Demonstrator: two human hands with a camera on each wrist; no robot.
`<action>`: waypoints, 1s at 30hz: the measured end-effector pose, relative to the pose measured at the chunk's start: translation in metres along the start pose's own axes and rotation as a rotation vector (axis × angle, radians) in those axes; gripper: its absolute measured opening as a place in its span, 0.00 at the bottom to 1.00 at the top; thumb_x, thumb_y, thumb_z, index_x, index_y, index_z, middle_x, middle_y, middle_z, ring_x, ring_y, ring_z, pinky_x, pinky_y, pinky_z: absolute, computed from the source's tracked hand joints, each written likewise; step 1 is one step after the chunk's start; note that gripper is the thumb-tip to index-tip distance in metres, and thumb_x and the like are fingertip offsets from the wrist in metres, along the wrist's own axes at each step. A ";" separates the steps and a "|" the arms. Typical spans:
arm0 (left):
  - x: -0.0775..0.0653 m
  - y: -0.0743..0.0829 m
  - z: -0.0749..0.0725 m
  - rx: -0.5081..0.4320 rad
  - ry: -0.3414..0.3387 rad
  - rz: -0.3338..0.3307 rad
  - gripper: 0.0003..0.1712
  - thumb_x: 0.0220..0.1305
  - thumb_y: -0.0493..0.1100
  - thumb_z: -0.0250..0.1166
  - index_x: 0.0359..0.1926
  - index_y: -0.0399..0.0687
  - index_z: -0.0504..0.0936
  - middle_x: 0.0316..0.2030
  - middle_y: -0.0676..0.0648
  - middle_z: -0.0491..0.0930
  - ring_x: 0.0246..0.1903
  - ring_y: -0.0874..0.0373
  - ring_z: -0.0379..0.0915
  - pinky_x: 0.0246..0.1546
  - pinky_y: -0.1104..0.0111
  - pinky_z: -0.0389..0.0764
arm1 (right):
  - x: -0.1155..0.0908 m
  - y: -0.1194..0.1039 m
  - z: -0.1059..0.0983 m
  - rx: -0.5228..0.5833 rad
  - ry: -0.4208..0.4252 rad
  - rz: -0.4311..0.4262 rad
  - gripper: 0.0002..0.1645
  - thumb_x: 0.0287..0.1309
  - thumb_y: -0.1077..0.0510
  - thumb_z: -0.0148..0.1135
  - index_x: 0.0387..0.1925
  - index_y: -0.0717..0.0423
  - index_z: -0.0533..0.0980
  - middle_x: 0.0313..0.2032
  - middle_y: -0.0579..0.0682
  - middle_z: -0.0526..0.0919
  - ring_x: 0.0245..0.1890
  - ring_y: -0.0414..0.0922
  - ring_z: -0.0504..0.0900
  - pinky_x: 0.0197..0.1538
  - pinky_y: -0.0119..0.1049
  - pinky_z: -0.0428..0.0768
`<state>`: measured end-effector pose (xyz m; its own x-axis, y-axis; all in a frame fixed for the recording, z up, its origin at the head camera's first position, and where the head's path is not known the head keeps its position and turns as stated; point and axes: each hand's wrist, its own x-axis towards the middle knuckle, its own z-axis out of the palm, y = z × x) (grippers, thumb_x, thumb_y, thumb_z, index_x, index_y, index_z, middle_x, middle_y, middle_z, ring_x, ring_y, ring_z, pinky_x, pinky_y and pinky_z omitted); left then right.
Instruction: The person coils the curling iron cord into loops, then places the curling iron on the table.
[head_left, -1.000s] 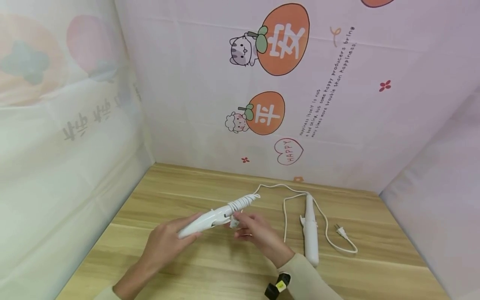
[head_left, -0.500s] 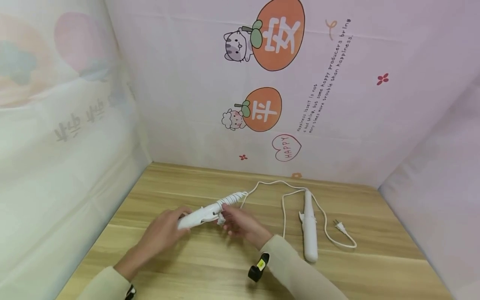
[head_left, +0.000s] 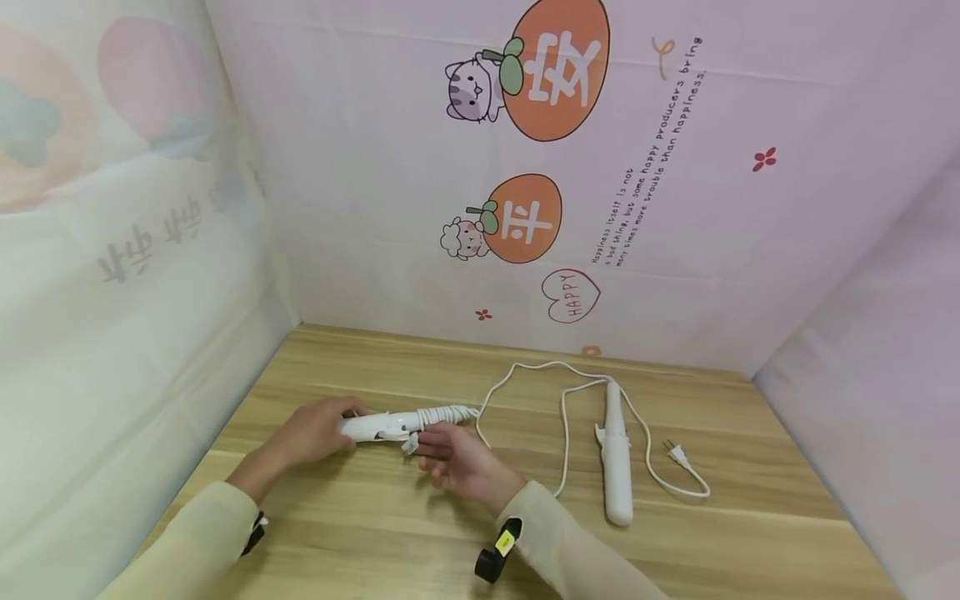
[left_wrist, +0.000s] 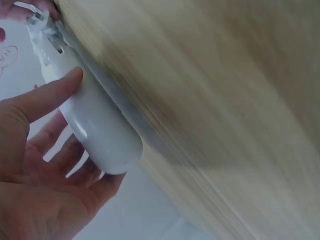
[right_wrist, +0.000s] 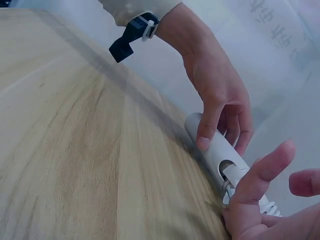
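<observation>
My left hand [head_left: 318,429] grips the wide, rounded end of a white curling iron [head_left: 367,427], thumb on one side and fingers on the other. The iron lies almost level, low over the wooden table. White cord [head_left: 450,414] is wound in tight coils round its narrower end. A small plug [head_left: 409,444] sticks out beside the coils; its prongs [left_wrist: 35,19] show in the left wrist view. Right at the coils is my right hand [head_left: 461,462], its fingers loosely extended and touching the coiled end from the near side. In the right wrist view its thumb and fingers stand apart.
A second white curling iron [head_left: 617,475] lies on the table [head_left: 720,550] to the right. Its cord loops round to a two-pin plug [head_left: 678,456]. Another cord stretch [head_left: 551,363] runs along the back. Printed cloth walls [head_left: 405,167] enclose the table.
Both hands have moved left and down with the curling iron, which has turned from slanted to nearly level. My right fingers have loosened from around the plug. The other iron stays put.
</observation>
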<state>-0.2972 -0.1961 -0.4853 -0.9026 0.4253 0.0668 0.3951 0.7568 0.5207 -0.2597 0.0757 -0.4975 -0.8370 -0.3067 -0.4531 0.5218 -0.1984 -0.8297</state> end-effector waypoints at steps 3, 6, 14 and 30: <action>-0.001 -0.002 -0.003 -0.012 -0.017 0.015 0.25 0.56 0.34 0.81 0.55 0.49 0.87 0.49 0.45 0.90 0.47 0.50 0.84 0.51 0.46 0.83 | -0.002 0.000 0.002 -0.015 -0.013 0.007 0.26 0.79 0.52 0.55 0.67 0.66 0.75 0.59 0.56 0.84 0.32 0.37 0.82 0.30 0.21 0.75; -0.001 -0.003 -0.005 -0.022 -0.024 0.006 0.25 0.56 0.33 0.81 0.56 0.47 0.87 0.48 0.44 0.89 0.48 0.49 0.83 0.52 0.46 0.83 | -0.002 -0.001 0.003 -0.040 -0.033 0.011 0.20 0.79 0.54 0.55 0.62 0.63 0.77 0.55 0.54 0.84 0.32 0.38 0.83 0.30 0.22 0.76; -0.001 -0.001 -0.009 -0.030 -0.061 -0.018 0.30 0.56 0.33 0.81 0.61 0.43 0.85 0.54 0.39 0.88 0.53 0.43 0.83 0.57 0.42 0.82 | -0.007 -0.002 -0.002 -0.128 -0.064 0.000 0.22 0.80 0.52 0.55 0.64 0.63 0.77 0.59 0.56 0.83 0.32 0.38 0.84 0.30 0.23 0.78; 0.002 0.011 -0.018 0.019 -0.085 -0.009 0.35 0.62 0.35 0.79 0.70 0.40 0.79 0.61 0.35 0.85 0.62 0.35 0.79 0.62 0.39 0.80 | -0.030 -0.013 -0.039 -0.311 -0.001 -0.120 0.29 0.74 0.47 0.65 0.66 0.62 0.77 0.61 0.63 0.86 0.35 0.42 0.85 0.34 0.31 0.83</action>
<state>-0.2973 -0.1958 -0.4644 -0.8886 0.4585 -0.0108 0.3911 0.7698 0.5044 -0.2478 0.1237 -0.4862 -0.8893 -0.2989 -0.3462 0.3443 0.0606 -0.9369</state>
